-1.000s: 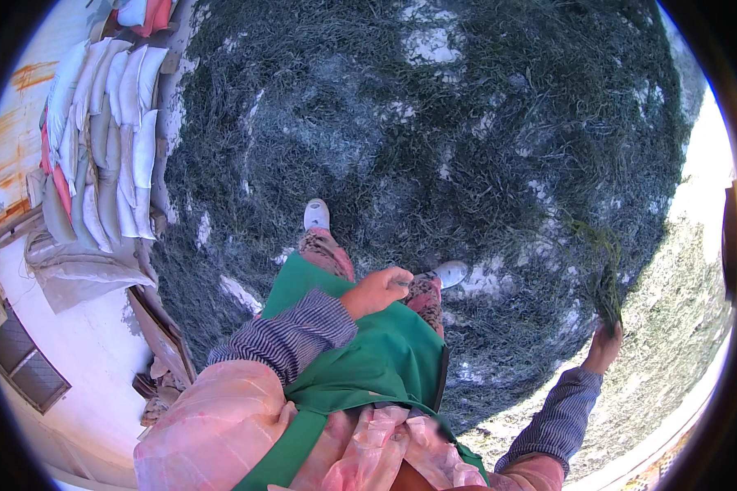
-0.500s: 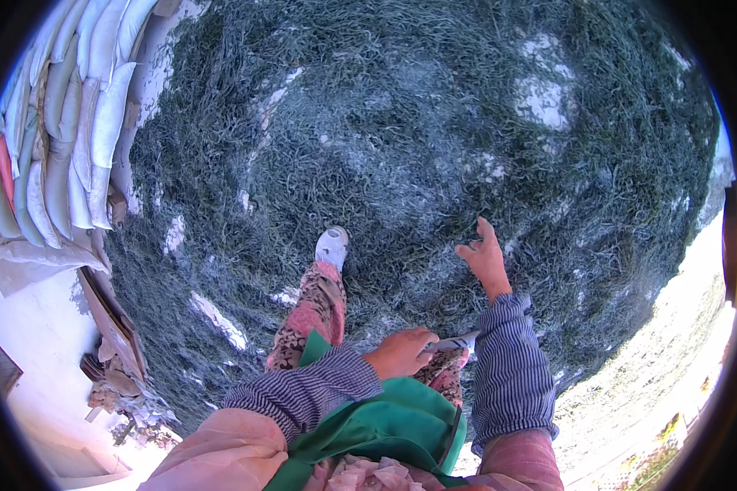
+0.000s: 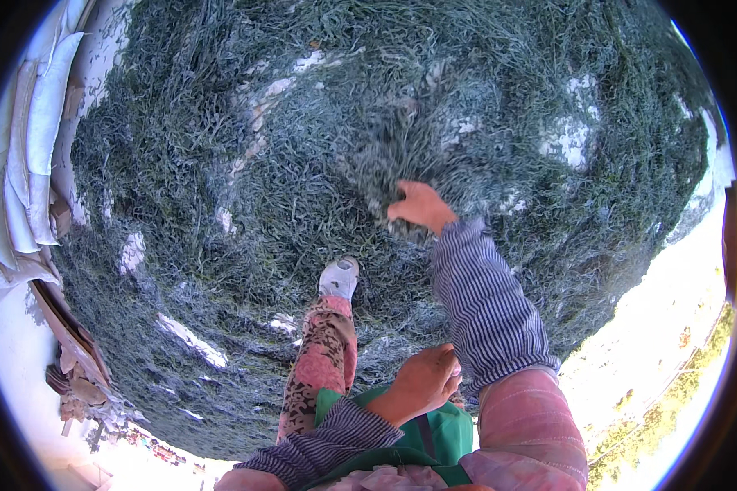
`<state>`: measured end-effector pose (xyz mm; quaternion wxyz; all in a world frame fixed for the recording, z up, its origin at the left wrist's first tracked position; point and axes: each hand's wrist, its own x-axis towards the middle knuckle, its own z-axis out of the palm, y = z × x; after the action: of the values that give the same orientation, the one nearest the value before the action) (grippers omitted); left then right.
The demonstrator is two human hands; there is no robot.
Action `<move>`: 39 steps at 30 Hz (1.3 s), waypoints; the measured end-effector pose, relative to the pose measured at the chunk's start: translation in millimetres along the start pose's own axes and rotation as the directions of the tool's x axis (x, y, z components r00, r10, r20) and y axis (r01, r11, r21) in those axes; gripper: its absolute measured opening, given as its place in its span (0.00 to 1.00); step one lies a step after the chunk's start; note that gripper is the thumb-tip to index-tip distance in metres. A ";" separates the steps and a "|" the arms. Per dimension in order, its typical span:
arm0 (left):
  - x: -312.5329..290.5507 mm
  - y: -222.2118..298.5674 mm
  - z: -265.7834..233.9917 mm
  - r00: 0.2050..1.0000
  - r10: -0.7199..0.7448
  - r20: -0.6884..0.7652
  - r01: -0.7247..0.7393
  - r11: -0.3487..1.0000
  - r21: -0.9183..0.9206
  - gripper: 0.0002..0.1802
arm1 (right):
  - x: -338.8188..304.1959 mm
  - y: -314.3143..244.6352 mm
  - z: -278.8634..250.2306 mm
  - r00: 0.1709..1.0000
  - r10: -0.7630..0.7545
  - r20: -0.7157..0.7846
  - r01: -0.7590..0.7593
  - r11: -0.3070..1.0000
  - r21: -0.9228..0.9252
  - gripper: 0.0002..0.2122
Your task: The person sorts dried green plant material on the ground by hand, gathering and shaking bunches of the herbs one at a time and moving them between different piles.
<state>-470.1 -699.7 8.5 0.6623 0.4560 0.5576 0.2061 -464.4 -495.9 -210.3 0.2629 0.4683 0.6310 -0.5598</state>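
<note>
A thick layer of dark green, stringy, grass-like strands (image 3: 188, 155) spreads around me. My right hand (image 3: 422, 204) reaches forward into it, thumb and fingers curled round a clump of strands (image 3: 405, 151) that is smeared by motion. My left hand (image 3: 422, 380) is closed near my lap, beside the right sleeve and above the green apron (image 3: 446, 425). What its fingers hold, if anything, is hidden. Ahead of my patterned trouser leg, my left shoe (image 3: 340, 277), pale and with holes, stands on the strands.
Stacked pale sacks (image 3: 45, 123) line the left edge, with boards and scraps (image 3: 78, 385) below them. Whitish ground (image 3: 569, 141) shows through gaps in the strands. A bright pale strip (image 3: 630, 327) curves along the right, with yellowish-green growth beyond it.
My right hand has moved forward and left, from open fingers to a hold on strands, which now blur. My left hand has come slightly nearer, fingers curled. The view has shifted right.
</note>
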 end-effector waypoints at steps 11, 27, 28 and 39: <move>16.3 9.1 -22.7 0.993 0.033 0.113 -0.038 0.998 0.045 0.24 | -62.5 77.3 -83.5 0.986 0.069 -0.152 -0.150 0.768 -0.622 0.20; 18.0 19.1 14.0 0.993 0.042 0.110 -0.045 0.999 0.025 0.26 | -79.2 20.3 -80.8 0.960 -0.034 -0.277 0.258 0.494 0.831 0.14; 19.4 18.9 19.4 0.994 0.055 0.091 -0.058 0.998 0.030 0.25 | -125.4 6.9 -99.3 0.942 0.002 -0.335 0.319 0.297 0.900 0.15; 32.9 37.6 47.1 0.987 -0.017 0.161 0.010 0.999 0.044 0.27 | -272.2 72.0 -95.9 0.909 0.002 -0.417 0.416 0.074 0.906 0.29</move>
<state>-407.9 -672.8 20.0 0.6965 0.4817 0.5097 0.1520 -267.0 -489.9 12.2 -0.3032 0.5067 0.1883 -0.7848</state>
